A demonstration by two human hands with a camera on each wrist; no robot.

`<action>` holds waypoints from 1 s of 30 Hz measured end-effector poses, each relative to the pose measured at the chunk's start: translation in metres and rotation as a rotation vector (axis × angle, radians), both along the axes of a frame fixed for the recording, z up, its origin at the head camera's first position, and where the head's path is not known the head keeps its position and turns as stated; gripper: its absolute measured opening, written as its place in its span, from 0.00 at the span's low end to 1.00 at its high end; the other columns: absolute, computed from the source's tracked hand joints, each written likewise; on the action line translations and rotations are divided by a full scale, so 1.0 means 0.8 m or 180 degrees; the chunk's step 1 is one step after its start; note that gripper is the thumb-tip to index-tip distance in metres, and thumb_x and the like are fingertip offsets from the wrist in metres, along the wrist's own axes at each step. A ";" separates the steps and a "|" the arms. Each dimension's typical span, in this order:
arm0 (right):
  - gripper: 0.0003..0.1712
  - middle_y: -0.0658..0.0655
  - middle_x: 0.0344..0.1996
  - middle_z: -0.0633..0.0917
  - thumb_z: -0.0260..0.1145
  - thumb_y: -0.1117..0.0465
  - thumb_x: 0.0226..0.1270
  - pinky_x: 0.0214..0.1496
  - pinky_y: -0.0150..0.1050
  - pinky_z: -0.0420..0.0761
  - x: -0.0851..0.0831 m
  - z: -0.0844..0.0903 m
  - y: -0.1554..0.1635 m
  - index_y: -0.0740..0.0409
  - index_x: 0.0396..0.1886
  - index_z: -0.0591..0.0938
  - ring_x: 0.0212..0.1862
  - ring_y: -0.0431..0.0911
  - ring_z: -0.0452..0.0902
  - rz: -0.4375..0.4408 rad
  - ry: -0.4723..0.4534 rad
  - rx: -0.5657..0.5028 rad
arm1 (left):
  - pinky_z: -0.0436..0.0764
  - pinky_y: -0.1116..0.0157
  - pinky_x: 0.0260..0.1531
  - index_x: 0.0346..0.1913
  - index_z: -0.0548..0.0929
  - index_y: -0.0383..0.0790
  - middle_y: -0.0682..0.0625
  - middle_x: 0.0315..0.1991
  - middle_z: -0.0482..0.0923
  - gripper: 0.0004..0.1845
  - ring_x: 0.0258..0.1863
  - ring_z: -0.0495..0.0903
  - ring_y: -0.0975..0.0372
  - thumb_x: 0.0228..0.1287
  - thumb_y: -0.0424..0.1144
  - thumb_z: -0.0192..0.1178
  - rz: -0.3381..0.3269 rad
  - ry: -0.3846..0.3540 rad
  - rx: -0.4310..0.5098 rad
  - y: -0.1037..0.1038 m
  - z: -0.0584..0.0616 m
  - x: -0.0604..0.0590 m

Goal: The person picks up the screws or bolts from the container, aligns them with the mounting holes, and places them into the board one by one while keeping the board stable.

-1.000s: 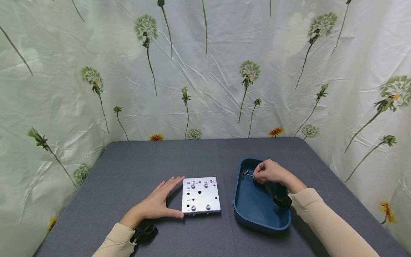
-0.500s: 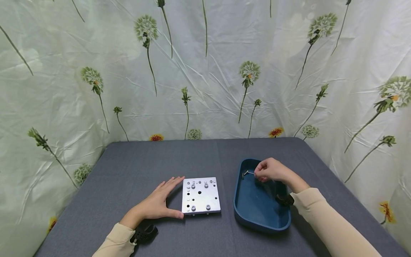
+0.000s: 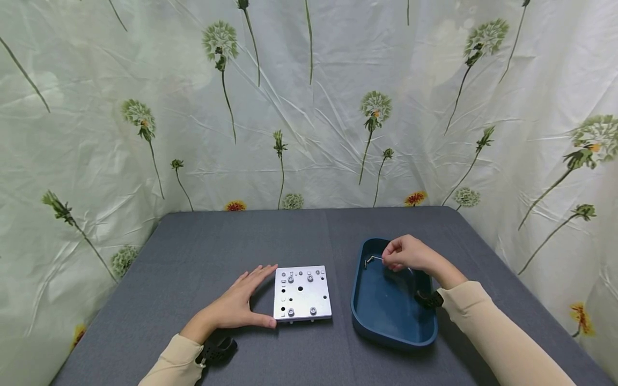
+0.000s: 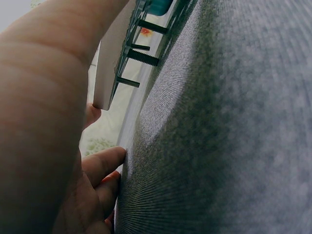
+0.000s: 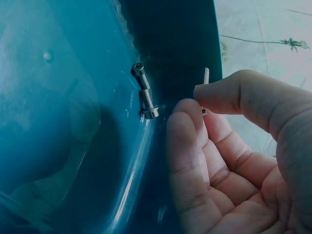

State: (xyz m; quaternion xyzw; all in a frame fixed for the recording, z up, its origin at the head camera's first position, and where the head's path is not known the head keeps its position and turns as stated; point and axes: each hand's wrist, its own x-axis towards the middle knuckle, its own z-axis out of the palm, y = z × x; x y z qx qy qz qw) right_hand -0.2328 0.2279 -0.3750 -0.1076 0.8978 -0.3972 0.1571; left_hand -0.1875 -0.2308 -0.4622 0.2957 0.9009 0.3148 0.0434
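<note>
My right wrist view alone shows bolts [image 5: 145, 98] in blue tray [image 3: 381, 316]; right hand [image 3: 407, 254] fingers pinch hex key [image 3: 373, 259]. Left hand [image 3: 236, 305] flat on worktop [image 3: 203, 252], fingers straight against metal plate [image 3: 301, 293].

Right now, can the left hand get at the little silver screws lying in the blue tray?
Probably not without moving: the left hand lies flat beside the square metal plate, which sits between it and the blue tray. The silver screws lie at the tray's far end, by the right hand.

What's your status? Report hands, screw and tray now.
Right hand pinches a screw above blue tray. Left hand flat against metal plate. Two screws lie in tray.
</note>
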 end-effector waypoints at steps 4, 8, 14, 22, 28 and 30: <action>0.10 0.59 0.34 0.91 0.68 0.64 0.75 0.43 0.44 0.92 0.002 0.003 -0.002 0.69 0.42 0.87 0.32 0.41 0.84 -0.0005 0.0000 -0.0010 | 0.49 0.27 0.81 0.87 0.59 0.45 0.39 0.86 0.59 0.67 0.85 0.55 0.36 0.48 0.67 0.82 0.0010 0.0000 -0.0007 0.000 0.000 0.000; 0.09 0.60 0.34 0.91 0.69 0.64 0.74 0.44 0.43 0.92 0.002 0.005 -0.004 0.69 0.41 0.87 0.32 0.41 0.84 -0.0007 0.0020 0.0012 | 0.49 0.28 0.81 0.87 0.59 0.45 0.39 0.86 0.58 0.67 0.85 0.55 0.36 0.48 0.67 0.82 0.0015 -0.0004 -0.0006 0.000 0.000 0.000; 0.08 0.60 0.34 0.91 0.70 0.64 0.73 0.44 0.41 0.92 0.001 0.004 -0.006 0.67 0.40 0.87 0.33 0.42 0.85 -0.0060 0.0014 0.0028 | 0.49 0.28 0.81 0.87 0.59 0.45 0.39 0.86 0.59 0.67 0.85 0.54 0.36 0.48 0.66 0.82 0.0008 -0.0007 0.0001 0.000 0.000 -0.001; 0.08 0.63 0.36 0.91 0.69 0.64 0.72 0.43 0.39 0.92 -0.001 0.004 -0.008 0.67 0.41 0.87 0.33 0.41 0.84 -0.0040 0.0048 -0.0035 | 0.49 0.27 0.81 0.87 0.59 0.45 0.39 0.86 0.58 0.67 0.85 0.54 0.36 0.48 0.66 0.82 0.0014 -0.0007 -0.0007 0.001 0.001 0.000; 0.08 0.63 0.37 0.91 0.69 0.64 0.71 0.45 0.42 0.92 0.001 0.007 -0.013 0.67 0.41 0.88 0.33 0.42 0.84 -0.0028 0.0083 -0.0064 | 0.50 0.27 0.81 0.87 0.59 0.45 0.39 0.86 0.58 0.67 0.85 0.55 0.36 0.48 0.66 0.82 0.0015 -0.0002 -0.0013 0.000 0.001 0.000; 0.09 0.63 0.37 0.91 0.69 0.64 0.71 0.45 0.43 0.92 0.002 0.009 -0.015 0.67 0.42 0.88 0.33 0.42 0.84 -0.0028 0.0085 -0.0071 | 0.50 0.27 0.81 0.87 0.59 0.45 0.39 0.86 0.58 0.67 0.85 0.55 0.36 0.48 0.66 0.82 0.0017 0.0000 -0.0020 0.001 0.000 0.000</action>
